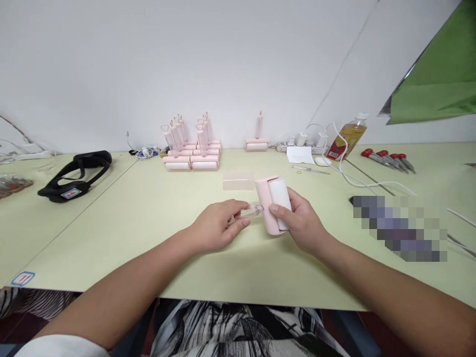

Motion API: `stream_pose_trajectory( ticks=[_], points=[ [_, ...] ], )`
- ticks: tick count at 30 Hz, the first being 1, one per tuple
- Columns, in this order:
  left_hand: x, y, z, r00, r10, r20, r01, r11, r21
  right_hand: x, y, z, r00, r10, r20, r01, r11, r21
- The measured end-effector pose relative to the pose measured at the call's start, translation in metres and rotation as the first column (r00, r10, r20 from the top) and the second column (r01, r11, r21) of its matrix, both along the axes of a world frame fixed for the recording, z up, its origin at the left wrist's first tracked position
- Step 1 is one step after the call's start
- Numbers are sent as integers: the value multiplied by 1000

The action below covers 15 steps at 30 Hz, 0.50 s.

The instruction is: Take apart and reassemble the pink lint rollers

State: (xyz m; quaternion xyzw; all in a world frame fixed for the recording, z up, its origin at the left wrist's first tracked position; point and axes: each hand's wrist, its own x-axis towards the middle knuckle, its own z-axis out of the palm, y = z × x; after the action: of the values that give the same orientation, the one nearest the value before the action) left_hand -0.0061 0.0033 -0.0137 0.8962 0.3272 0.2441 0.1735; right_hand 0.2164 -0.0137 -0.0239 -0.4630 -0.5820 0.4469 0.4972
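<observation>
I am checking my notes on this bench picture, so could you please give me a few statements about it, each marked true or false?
1. The right hand grips a pink lint roller. True.
2. The left hand is empty. False: the left hand pinches the clear handle that joins the roller.
3. A batch of pink rollers stands at the back, by the wall. True.
4. The bottle is on the far left. False: the bottle is at the back right, near the red-handled screwdrivers.
5. A black strap lies to the left. True.
</observation>
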Motion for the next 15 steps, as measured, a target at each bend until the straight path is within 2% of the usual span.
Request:
stream_pose_trajectory(
  ticks=[5,10,15],
  points=[
    [0,1,1,983,72,-166,-71,997,13,1,5,-2,985,1,174,4,1000,-28],
    [0,0,2,960,87,-265,-95,995,-17,4,6,-6,980,80,181,-63,993,-98],
    [0,0,3,956,73,-284,-80,997,-11,8,6,-8,969,85,230,-66,994,-89]
  ],
)
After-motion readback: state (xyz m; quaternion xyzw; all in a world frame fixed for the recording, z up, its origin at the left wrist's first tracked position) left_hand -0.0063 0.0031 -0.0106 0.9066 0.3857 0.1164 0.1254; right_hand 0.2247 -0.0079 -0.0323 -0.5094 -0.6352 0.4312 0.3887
